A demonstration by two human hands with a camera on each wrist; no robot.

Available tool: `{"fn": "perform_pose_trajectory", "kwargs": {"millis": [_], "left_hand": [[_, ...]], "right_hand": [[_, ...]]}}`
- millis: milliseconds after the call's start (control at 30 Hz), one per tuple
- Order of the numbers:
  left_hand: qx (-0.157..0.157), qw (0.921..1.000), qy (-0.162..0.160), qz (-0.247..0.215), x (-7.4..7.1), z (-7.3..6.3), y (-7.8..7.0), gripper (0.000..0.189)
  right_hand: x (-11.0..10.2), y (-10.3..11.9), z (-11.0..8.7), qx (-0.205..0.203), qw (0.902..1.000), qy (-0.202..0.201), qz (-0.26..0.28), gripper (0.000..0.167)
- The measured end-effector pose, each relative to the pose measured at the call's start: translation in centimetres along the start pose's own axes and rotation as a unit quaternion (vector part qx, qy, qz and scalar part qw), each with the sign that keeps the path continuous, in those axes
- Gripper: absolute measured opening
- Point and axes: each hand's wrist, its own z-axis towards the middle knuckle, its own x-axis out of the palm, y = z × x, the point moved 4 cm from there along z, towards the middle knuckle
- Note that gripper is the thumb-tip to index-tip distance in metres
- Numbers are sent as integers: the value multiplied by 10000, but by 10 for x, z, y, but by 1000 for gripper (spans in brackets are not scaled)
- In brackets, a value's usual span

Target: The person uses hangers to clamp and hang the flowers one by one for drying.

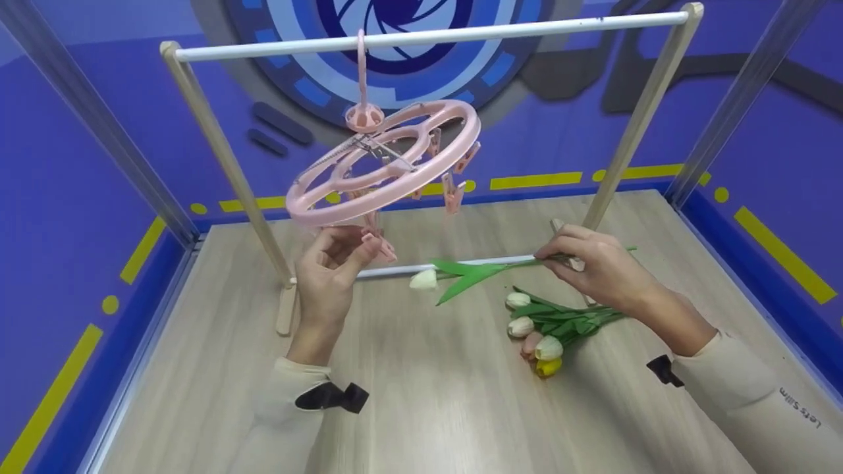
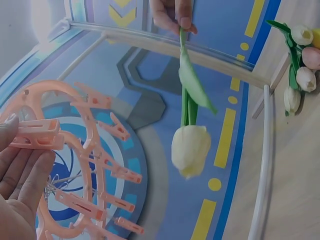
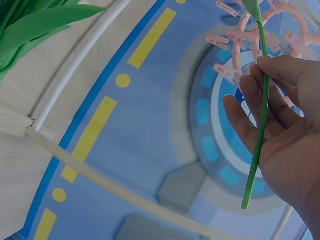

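A round pink clip hanger (image 1: 388, 204) hangs tilted from the rack's white top bar, its left side lower. Under that lower side my left hand (image 1: 327, 276) pinches one of its pink clothespins (image 2: 37, 134) between thumb and fingers. My right hand (image 1: 596, 260) holds a white artificial tulip (image 1: 423, 280) by its green stem (image 3: 262, 115). The flower head points left, toward the hanger, and hangs apart from the clips in the left wrist view. Other pink clips (image 1: 452, 193) dangle from the ring with nothing in them.
A bunch of artificial tulips (image 1: 548, 347), white, pink and yellow, lies on the wooden table (image 1: 421, 408) below my right hand. The rack's wooden posts (image 1: 224, 151) stand on both sides, with a low white bar (image 1: 395, 270) between them. Blue patterned panels (image 1: 132, 85) enclose the table.
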Motion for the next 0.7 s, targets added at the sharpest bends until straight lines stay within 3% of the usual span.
{"fn": "perform_pose_trajectory", "kwargs": {"millis": [267,700], "left_hand": [[116,9999,-3,-90,11,-4,-3,20],[352,9993,-91,111,24,-9,-4,19]], "right_hand": [[3,13,15,-401,9990,13,195,30],[12,34,40,-317,9987,244,322,24]]}}
